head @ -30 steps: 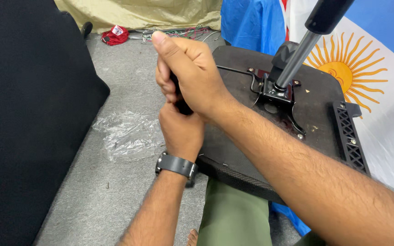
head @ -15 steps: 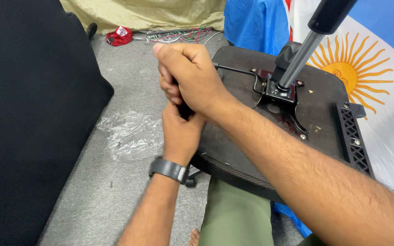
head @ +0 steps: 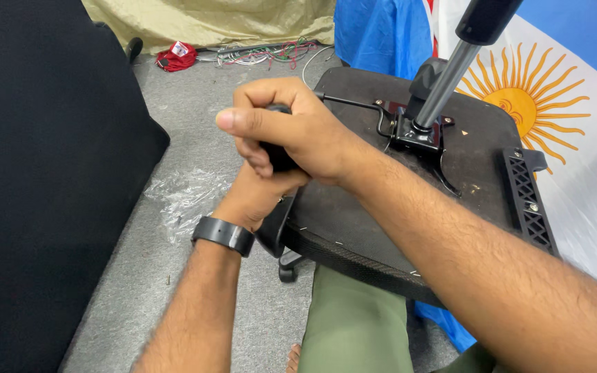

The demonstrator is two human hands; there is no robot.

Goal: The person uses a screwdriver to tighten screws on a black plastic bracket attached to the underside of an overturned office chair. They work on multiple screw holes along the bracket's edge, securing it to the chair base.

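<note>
An upturned black office chair seat rests on my lap, its metal mechanism plate and grey gas cylinder pointing up. My right hand is a fist around a black handle at the seat's left edge, thumb pointing left. Directly beneath it, my left hand, with a black wristband, grips a black bracket that hangs off the seat's edge. What lies between the two hands is hidden.
A large black upholstered panel fills the left. Clear plastic wrap lies on the grey floor. A red object, loose wires and tan cloth lie at the back. A sun-printed flag hangs on the right.
My right fist has tipped over, so the thumb now points left instead of up. My left hand has stayed under it against the seat's edge.
</note>
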